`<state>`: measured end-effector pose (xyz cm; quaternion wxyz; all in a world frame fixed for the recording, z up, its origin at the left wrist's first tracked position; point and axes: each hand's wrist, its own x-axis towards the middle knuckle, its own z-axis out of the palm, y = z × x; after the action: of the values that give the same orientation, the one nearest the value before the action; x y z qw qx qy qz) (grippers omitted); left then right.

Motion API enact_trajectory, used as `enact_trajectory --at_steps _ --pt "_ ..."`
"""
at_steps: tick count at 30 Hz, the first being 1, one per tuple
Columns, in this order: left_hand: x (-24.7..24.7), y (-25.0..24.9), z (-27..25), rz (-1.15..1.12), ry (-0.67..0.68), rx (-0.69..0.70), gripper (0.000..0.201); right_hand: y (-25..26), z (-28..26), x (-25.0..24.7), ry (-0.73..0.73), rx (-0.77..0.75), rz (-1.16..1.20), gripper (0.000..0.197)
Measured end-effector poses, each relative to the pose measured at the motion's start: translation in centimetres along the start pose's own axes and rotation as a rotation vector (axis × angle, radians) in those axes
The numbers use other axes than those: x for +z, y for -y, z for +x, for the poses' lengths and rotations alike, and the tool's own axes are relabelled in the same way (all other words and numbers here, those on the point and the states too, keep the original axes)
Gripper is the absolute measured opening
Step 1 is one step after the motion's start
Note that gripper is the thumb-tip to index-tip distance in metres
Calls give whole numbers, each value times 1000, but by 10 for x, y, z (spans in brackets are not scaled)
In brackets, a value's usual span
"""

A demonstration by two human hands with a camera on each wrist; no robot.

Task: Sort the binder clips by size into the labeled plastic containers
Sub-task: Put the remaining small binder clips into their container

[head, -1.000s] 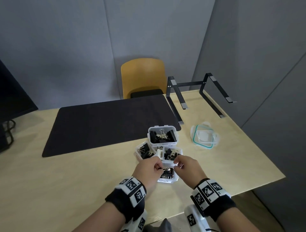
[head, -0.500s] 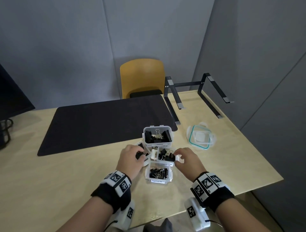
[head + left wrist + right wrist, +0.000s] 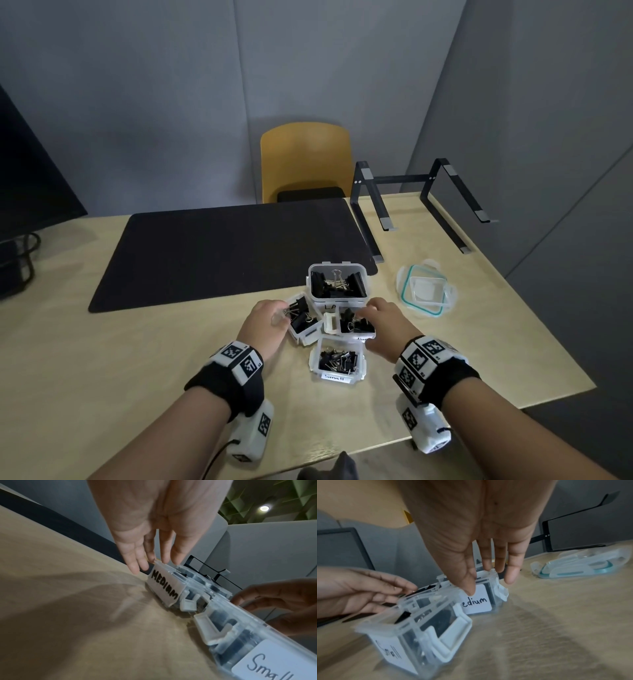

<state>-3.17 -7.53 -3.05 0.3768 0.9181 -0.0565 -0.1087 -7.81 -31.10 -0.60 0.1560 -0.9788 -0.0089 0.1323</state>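
Four clear tubs of black binder clips sit clustered on the table: a large one (image 3: 337,286), two medium ones (image 3: 301,322) (image 3: 354,325) and a small one (image 3: 337,363). My left hand (image 3: 282,313) reaches over the left tub labelled MEDIUM (image 3: 164,586), with straight fingertips (image 3: 151,559) touching its far rim. My right hand (image 3: 368,310) is over the right medium tub (image 3: 479,601); its thumb lies on the label and its straight fingers (image 3: 488,566) reach past the far rim. The tub labelled Small (image 3: 406,639) stands nearest me, untouched. Neither hand holds a clip.
A stack of clear lids with a teal seal (image 3: 426,291) lies right of the tubs. A black desk mat (image 3: 233,250) covers the table's middle, with a laptop stand (image 3: 421,205) at the back right, a yellow chair (image 3: 305,161) behind and a monitor (image 3: 27,192) at left.
A second ago both hands pinched a small clip over the small tub. They have since parted: the left went to the left medium tub, the right to the right medium tub.
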Motion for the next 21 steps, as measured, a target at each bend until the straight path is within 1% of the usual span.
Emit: enact_trajectory --at_steps 6,9,12,15,18,21 --pt "0 7 1 19 15 18 34 1 1 1 -28 -9 -99 41" --pt "0 9 2 32 22 38 36 -3 1 -1 -2 15 -115 35" --pt "0 9 2 48 21 30 37 -4 1 -5 36 46 -135 33" --pt "0 9 2 50 19 19 35 -4 -2 -11 60 125 -62 40" --pt "2 10 0 48 18 13 31 -5 -6 -14 64 174 27 57" --pt "2 11 -2 40 6 18 26 -5 -9 -20 58 189 52 73"
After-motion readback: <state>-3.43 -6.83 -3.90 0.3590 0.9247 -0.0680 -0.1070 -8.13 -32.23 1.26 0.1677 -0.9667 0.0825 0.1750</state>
